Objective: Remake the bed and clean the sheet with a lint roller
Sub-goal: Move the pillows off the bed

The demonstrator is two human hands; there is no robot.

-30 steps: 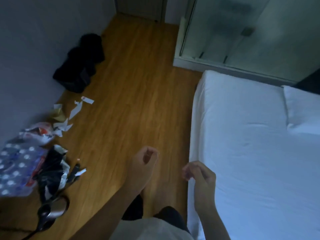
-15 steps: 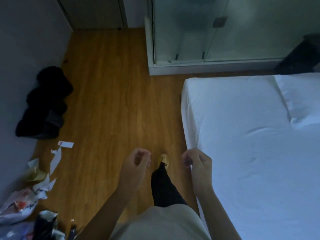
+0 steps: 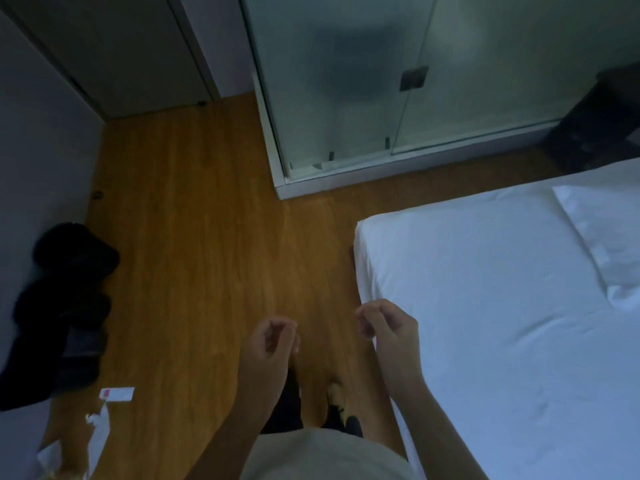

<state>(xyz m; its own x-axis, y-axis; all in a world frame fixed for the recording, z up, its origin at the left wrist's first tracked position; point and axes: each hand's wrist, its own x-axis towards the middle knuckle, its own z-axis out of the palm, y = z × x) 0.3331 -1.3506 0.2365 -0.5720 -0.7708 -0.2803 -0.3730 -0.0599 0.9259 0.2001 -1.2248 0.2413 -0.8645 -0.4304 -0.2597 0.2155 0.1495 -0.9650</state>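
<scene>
- Person stood beside the bed (image 3: 485, 306), white sheet (image 3: 450, 358) at three o'clock.
- Left hand (image 3: 268, 344) and right hand (image 3: 388, 327) hung loosely curled, empty.
- No lint roller in view; fetching it looked wise before rolling.

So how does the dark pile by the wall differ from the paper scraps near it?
The dark pile is black, bulky and heaped against the wall; the paper scraps are white, flat and scattered thinly. The pile lies farther up the floor, the scraps nearer the person. Both lie on the wooden floor.
</scene>
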